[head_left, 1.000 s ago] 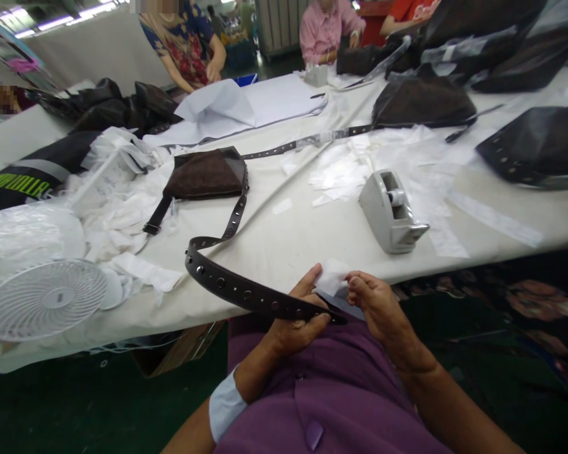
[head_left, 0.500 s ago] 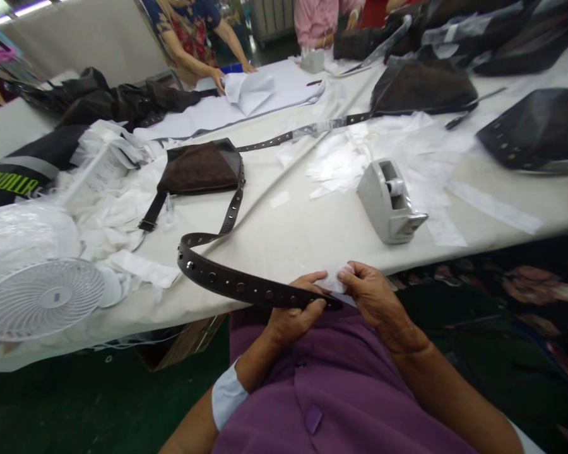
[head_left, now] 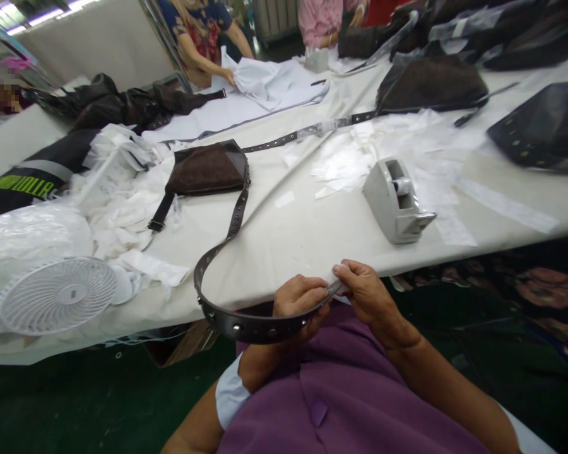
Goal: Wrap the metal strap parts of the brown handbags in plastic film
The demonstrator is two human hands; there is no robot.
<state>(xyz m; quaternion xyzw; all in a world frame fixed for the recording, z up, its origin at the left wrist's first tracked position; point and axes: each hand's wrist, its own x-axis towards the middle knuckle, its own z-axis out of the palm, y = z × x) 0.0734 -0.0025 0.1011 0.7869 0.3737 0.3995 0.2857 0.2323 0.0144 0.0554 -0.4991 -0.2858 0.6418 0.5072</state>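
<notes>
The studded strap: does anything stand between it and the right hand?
Only a thin white sheet shows between the end of the studded strap and the right hand; whether that hand touches the strap is hidden.

I find the table (head_left: pixel 284 252) before me faced with a pale, cloth-like cover, creased across the middle. Directly on it, ahead to my left, lies a brown bag (head_left: pixel 211 169), its studded strap (head_left: pixel 236 217) running over the near edge toward me. A grey tape dispenser (head_left: pixel 378 202) stands upright near the edge on my right, just beside scattered white paper (head_left: pixel 343 164). At my left I note a white fan (head_left: pixel 59 296) near clear plastic (head_left: pixel 33 233). Farther right lie a second bag (head_left: pixel 430 85) and a third bag (head_left: pixel 544 132).
</notes>
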